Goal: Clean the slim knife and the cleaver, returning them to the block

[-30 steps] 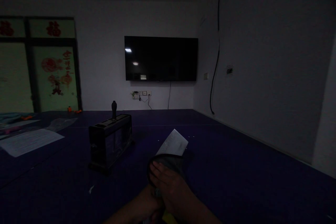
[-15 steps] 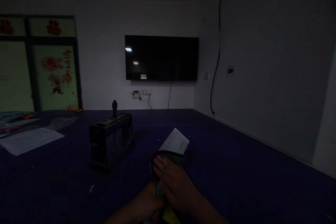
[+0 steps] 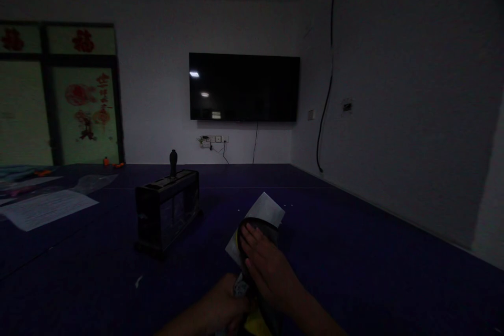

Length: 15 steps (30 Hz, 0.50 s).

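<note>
My right hand (image 3: 268,268) lies with its fingers stretched flat on a dark, rounded item (image 3: 270,230) with a thin yellow edge; its kind is too dim to tell. Beneath it is a white sheet (image 3: 265,209), its corners sticking out at the top and the left. My left hand (image 3: 226,299) is closed just below, around a pale patterned part (image 3: 240,286) that I cannot make out. A yellow patch (image 3: 256,323) shows between my wrists at the bottom edge.
On the dark blue table (image 3: 334,252), a black box-like frame (image 3: 167,212) with clear sides and an upright knob stands to the left. Printed papers (image 3: 51,209) and orange bits (image 3: 42,172) lie farther left. A television (image 3: 244,86) hangs on the wall.
My right hand has shifted slightly up and right. The dark item has turned with it, and the left corner of the white sheet and the yellow edge now show. My left hand has barely moved.
</note>
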Available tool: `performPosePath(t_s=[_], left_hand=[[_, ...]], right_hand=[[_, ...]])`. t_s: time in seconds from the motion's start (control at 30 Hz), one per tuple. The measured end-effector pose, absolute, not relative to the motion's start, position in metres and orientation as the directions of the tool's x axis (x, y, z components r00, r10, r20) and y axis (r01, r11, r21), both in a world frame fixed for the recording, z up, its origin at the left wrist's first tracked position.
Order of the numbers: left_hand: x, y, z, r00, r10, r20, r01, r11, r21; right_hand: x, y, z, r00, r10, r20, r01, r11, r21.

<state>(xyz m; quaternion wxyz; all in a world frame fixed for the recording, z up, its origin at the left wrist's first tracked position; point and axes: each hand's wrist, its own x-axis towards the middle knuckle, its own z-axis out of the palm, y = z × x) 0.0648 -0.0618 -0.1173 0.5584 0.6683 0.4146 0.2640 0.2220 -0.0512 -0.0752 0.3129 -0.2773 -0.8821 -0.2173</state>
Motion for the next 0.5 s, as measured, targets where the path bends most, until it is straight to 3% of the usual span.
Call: performPosePath(t_s=[0.2,0.37,0.5], left_hand=[[0.069,-0.059,-0.123,0.461,0.883,-0.085,0.183,-0.001,0.983],[0.066,-0.062,-0.118,0.506,0.854,-0.117,0.249,-0.015,0.968],[0.063,-0.065,-0.112,0.537,0.827,-0.167,0.333,-0.025,0.943]], right_hand=[[0.210,-0.064,-0.072,-0.730,0.318,0.605,0.553,0.795,0.249],[0.212,-0.059,-0.071,-0.677,0.289,0.677,0.590,0.763,0.264],[0.224,-0.046,-0.068,-0.553,0.304,0.776,0.676,0.709,0.203]])
